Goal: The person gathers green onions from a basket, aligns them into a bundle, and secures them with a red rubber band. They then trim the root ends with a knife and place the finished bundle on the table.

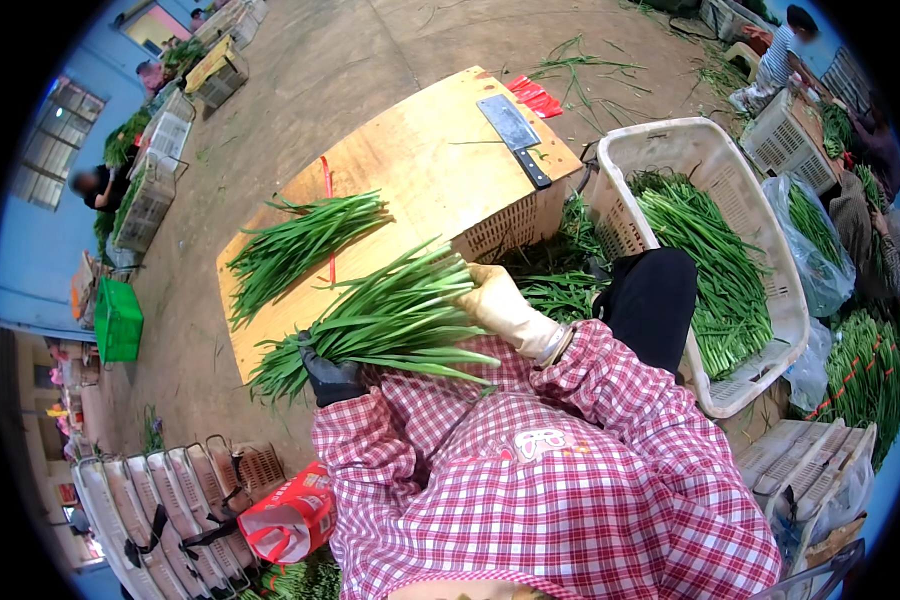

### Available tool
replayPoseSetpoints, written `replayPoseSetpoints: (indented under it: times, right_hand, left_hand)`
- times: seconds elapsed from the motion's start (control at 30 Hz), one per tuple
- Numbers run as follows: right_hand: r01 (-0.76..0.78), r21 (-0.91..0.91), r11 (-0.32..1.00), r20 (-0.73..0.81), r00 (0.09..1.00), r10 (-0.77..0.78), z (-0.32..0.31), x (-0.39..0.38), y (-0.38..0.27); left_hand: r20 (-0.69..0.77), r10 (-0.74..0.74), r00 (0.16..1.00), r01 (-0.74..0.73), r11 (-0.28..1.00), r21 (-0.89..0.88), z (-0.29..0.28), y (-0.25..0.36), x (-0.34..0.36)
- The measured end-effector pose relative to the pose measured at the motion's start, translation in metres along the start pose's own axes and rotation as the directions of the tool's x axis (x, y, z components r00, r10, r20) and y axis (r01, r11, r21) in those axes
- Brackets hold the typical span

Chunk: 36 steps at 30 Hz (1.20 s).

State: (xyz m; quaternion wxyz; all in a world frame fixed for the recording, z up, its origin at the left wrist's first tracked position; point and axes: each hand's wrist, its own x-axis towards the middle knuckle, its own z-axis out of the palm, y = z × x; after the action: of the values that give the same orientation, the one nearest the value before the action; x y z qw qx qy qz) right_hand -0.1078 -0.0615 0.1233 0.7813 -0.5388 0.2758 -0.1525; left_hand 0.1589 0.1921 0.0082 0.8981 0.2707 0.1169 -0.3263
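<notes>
My left hand (332, 368) in a dark glove and my right hand (507, 306) in a cream glove are closed on a loose bunch of long green chives (395, 318), held over the near edge of a wooden board (420, 150). The pale stem ends point up to the right, by my right hand. A second bunch (305, 235) lies on the board across a red strap (329, 175). A cleaver (515, 135) with a black handle lies at the board's far right, and red strips (533, 95) are just beyond it.
A white crate (770, 240) of chives stands to my right, beside bagged greens (810, 225) and tied bundles (850, 370). Stacked crates (160, 510) and a red bag (285, 510) are at lower left, a green crate (118, 320) farther left. Other people (785, 55) work around the room's sides.
</notes>
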Motion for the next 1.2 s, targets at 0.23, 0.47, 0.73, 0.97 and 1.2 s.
replayPoseSetpoints:
  times: [0.23, 0.47, 0.73, 0.97, 1.2]
  right_hand:
    - [0.163, 0.036, 0.986, 0.021, 0.986, -0.164, -0.006, -0.001, 0.008]
    - [0.202, -0.165, 0.965, -0.399, 0.881, -0.253, -0.093, -0.027, -0.031]
    - [-0.268, -0.952, 0.146, -0.299, 0.912, -0.28, -0.14, -0.049, -0.049]
    - [-0.023, -0.373, 0.928, 0.153, 0.984, 0.086, -0.051, -0.012, -0.04]
    - [-0.101, -0.037, 0.994, 0.066, 0.992, 0.104, -0.016, -0.016, -0.015]
  left_hand:
    - [-0.005, 0.027, 1.0, -0.027, 0.999, 0.037, 0.018, -0.005, -0.005]
    - [-0.107, 0.105, 0.989, -0.095, 0.991, 0.096, 0.02, -0.004, -0.016]
    - [-0.034, 0.069, 0.997, -0.067, 0.996, 0.055, 0.023, -0.003, -0.02]
    - [0.12, 0.033, 0.992, -0.04, 0.998, 0.058, 0.027, -0.014, -0.023]
    - [0.128, -0.035, 0.991, 0.037, 0.999, -0.012, 0.019, -0.009, -0.022]
